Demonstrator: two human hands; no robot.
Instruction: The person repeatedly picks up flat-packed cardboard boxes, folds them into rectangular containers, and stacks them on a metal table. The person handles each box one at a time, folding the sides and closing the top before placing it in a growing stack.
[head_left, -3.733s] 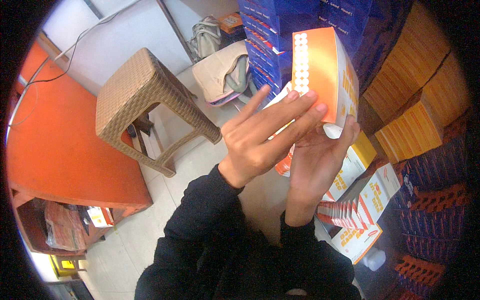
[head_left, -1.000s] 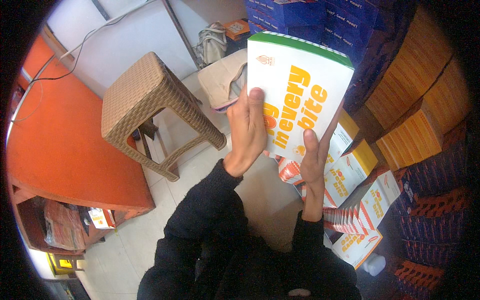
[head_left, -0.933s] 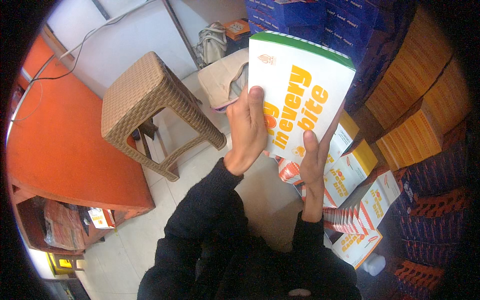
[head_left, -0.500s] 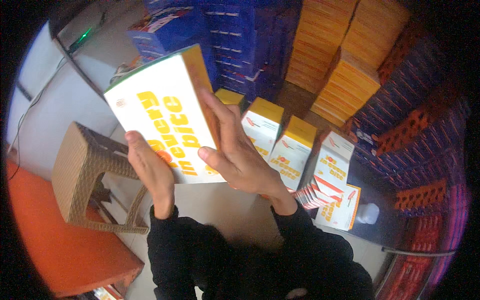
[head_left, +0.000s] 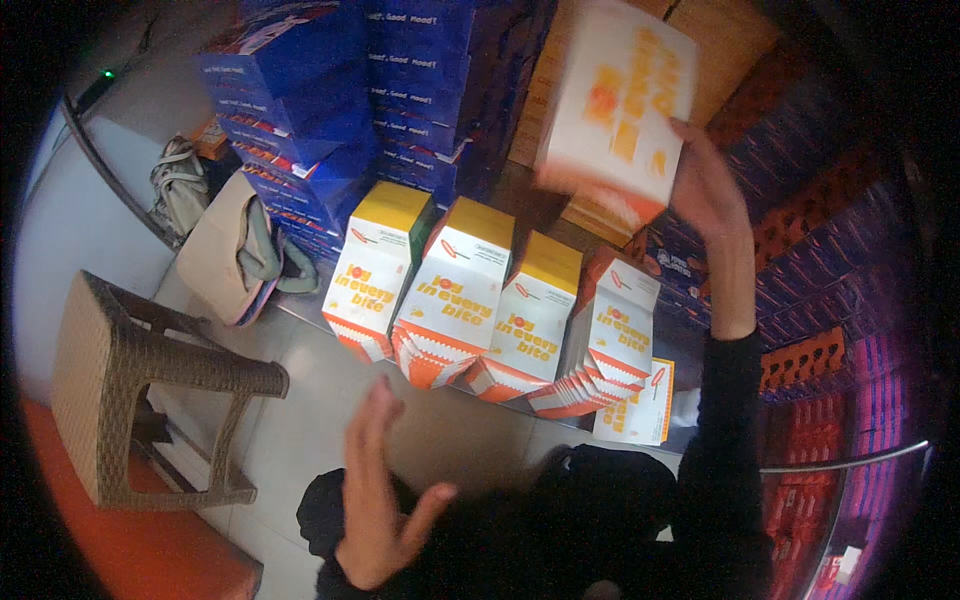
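My right hand [head_left: 708, 185] is raised at the upper right, its fingers closed on the edge of a bundle of white paper bags [head_left: 620, 100] with yellow print and an orange end. Motion blurs the bundle, which is tilted in front of yellow cartons. My left hand [head_left: 378, 500] is empty at the lower middle, fingers stretched upward and thumb apart. Between the hands stand several similar bag stacks in a row, among them a left stack [head_left: 368, 285], a middle stack [head_left: 455, 290] and a right stack [head_left: 610, 325], with zigzag orange-and-white lower edges.
Blue boxes [head_left: 300, 120] are piled behind the row, with yellow cartons [head_left: 740, 50] at the back right. A brown woven-pattern stool [head_left: 200, 365] stands left, near a cloth bag [head_left: 215, 250] and an orange surface [head_left: 130, 530]. Red packs [head_left: 810, 440] fill the right side behind a rail.
The bundle has gone from both hands to my right hand alone, up and to the right. My left hand has let go and dropped lower. The view has shifted, showing more of the row.
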